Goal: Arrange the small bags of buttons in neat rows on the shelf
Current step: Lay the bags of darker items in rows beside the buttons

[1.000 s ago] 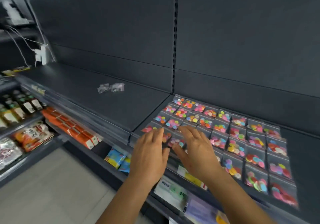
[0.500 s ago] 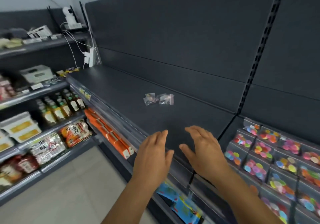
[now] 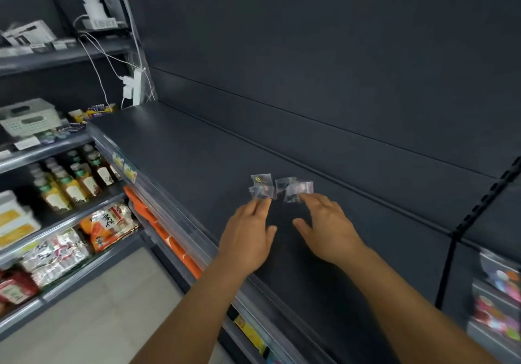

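Bags of buttons [image 3: 280, 187] lie loose mid-shelf [image 3: 197, 149]; I see my left hand [image 3: 248, 236] and right hand [image 3: 327, 231], fingers spread, reaching them. Rows at the shelf's right look arranged; these remain.

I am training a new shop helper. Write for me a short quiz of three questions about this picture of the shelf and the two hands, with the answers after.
1. True or false: the left hand already pinches and lifts a bag off the dark shelf.
2. Multiple choice: where do the small clear bags lie? A) on the dark shelf, just beyond the fingertips of both hands; B) in the white basket; C) on the floor.
3. Fill in: the bags of colourful buttons show at the ___ edge of the picture.

Key
1. False: its fingers are straight and only reach the nearest bag, as with the right hand.
2. A
3. right
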`<move>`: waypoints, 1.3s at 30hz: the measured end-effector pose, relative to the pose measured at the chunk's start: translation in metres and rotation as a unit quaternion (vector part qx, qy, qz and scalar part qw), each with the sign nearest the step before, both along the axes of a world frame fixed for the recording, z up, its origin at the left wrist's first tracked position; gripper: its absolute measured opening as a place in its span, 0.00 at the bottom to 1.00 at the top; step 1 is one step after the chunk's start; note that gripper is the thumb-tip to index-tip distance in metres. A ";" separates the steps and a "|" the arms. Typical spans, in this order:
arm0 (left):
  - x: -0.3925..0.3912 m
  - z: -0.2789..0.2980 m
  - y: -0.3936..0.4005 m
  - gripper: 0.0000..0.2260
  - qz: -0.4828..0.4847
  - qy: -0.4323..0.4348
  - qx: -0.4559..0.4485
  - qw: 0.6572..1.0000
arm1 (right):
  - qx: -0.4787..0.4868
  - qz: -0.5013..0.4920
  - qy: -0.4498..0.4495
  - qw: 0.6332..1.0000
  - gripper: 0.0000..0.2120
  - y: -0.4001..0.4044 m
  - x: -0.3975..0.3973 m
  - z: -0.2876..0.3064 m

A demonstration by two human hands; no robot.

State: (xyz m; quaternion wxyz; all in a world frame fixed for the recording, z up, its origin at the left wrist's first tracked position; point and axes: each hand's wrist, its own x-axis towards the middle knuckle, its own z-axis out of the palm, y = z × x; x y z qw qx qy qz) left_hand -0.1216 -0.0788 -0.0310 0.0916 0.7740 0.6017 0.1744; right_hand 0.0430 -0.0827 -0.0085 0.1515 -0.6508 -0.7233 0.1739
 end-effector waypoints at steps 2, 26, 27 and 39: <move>-0.004 -0.005 0.022 0.28 -0.009 0.018 -0.015 1.000 | -0.011 -0.013 -0.012 1.000 0.30 0.017 -0.009 -0.003; -0.023 -0.008 0.065 0.20 -0.131 -0.017 -0.078 0.988 | -0.041 -0.293 0.036 0.955 0.22 0.008 -0.029 -0.024; -0.021 -0.008 0.066 0.18 -0.134 -0.020 -0.088 0.987 | -0.049 -0.301 0.049 0.951 0.20 0.010 -0.032 -0.022; -0.024 0.004 0.070 0.03 -0.125 -0.220 -0.198 0.947 | 0.005 -0.361 0.250 0.898 0.09 0.002 -0.044 -0.017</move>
